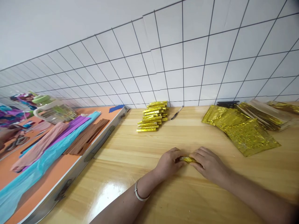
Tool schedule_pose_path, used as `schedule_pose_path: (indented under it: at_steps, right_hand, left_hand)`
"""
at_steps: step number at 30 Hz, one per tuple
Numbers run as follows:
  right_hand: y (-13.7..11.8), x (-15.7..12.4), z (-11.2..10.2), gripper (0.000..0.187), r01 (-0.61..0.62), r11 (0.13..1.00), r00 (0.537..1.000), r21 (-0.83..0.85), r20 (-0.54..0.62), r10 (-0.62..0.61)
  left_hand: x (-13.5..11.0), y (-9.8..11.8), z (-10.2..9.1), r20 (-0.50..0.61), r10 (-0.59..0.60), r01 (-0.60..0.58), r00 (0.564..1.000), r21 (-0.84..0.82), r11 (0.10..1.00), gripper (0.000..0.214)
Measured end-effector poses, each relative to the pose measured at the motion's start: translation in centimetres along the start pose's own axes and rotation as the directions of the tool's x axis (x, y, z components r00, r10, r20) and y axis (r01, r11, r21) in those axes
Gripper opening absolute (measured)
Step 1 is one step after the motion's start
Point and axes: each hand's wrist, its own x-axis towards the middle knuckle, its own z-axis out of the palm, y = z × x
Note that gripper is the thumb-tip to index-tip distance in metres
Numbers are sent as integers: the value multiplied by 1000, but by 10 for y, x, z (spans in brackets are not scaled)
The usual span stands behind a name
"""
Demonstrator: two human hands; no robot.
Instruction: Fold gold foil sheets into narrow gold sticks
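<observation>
- At far left we have an orange tabletop (63, 183), with scissors (17, 143) near its outer side.
- Next we see a clear jug (58, 112) with a green lid (41, 99), standing behind strips of pink (44, 141), purple (78, 123), turquoise (52, 155) and brown material (87, 138).
- At that tabletop's far corner we have a small blue piece (116, 108).
- On our wooden table (116, 165), near the tiled wall (196, 71), folded gold bars (151, 117) lie in an overlapping row.
- Our left hand (167, 164), a bracelet (137, 190) round its wrist, has thumb and fingers clamped on one end of a gold strip (187, 159).
- Beyond our hands, just beside the gold bars, we see a pen (177, 113) lying aslant.
- The gold strip is low over the wood, between our two hands; we cannot tell whether it touches the table.
- Our right hand (210, 163) pinches its other end, thumb nearest us, fingers close together.
- At right we have overlapping gold foil sheets (252, 135), with a black object (227, 104) behind and a clear sleeve (268, 111) beside them.
</observation>
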Motion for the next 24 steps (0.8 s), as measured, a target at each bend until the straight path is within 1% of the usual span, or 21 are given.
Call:
schedule_pose_path:
  at_steps: [6, 9, 12, 14, 17, 21, 24]
  right_hand:
    - [3, 0, 0, 16, -17, 999, 1000, 37, 12, 17]
    - [11, 1, -4, 24, -55, 996, 998, 68, 12, 54]
    - [21, 2, -8, 29, -104, 991, 994, 87, 30, 101]
    - [25, 2, -9, 28, -124, 986, 992, 108, 45, 120]
    - [28, 3, -9, 22, -135, 981, 991, 140, 41, 131]
    - [26, 2, -6, 18, -140, 981, 990, 132, 17, 140]
    - [23, 2, -4, 16, -135, 984, 991, 112, 2, 136]
  left_hand:
    - [-1, -3, 1, -6, 2, -1, 1000, 45, 999, 21]
    - [-1, -8, -5, -15, 8, -7, 1000, 90, 996, 23]
    - [1, -15, -12, -62, 13, -4, 998, 157, 988, 25]
    - [2, -20, -16, -84, 35, -18, 996, 195, 981, 26]
    - [4, -22, -18, -87, 84, -62, 993, 228, 972, 26]
    - [5, -20, -16, -86, 147, -124, 985, 228, 966, 26]
    - [5, -19, -14, -80, 156, -135, 984, 221, 966, 24]
